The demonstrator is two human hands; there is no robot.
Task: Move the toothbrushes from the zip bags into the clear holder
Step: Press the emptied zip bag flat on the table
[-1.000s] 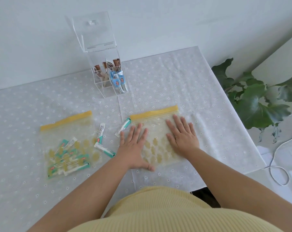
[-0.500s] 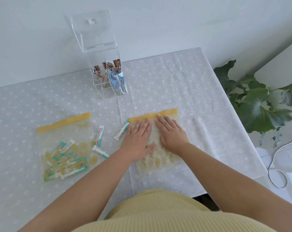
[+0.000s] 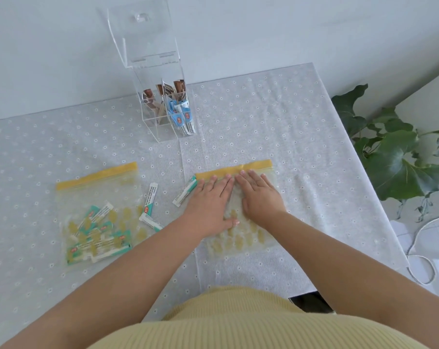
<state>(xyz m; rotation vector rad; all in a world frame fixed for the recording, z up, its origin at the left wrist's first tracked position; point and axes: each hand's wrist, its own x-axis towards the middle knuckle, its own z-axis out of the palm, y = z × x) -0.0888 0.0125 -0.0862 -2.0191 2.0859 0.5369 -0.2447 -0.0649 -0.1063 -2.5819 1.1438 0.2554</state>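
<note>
Both hands lie flat, side by side, on the right zip bag [image 3: 241, 238], which rests on the dotted tablecloth [image 3: 276, 117] in front of the person. The left hand [image 3: 209, 202] has its fingers straight and close together, tips reaching the bag's yellow zip strip [image 3: 257, 165], thumb stretched out to the right across the plastic. The right hand [image 3: 260, 197] is likewise flat with straight fingers, its tips at or just over the same strip; neither hand grips anything. This bag looks flat and seems to hold no packets, though the yellow print and the hands make that hard to confirm. Just left of the left hand, a teal-and-white toothbrush packet [image 3: 185, 191] lies loose on the cloth, touching the bag's upper left corner. Two more loose packets [image 3: 150, 199] lie between the bags. The left zip bag [image 3: 97, 215] sits well apart to the left, with several teal packets bunched in its lower half. At the back, the clear holder [image 3: 160, 96] stands upright with its lid [image 3: 143, 31] raised; brown packets [image 3: 150, 102] fill its rear compartments and blue packets [image 3: 182, 115] its front right one. A leafy plant [image 3: 395, 162] stands beyond the table's right edge.
</note>
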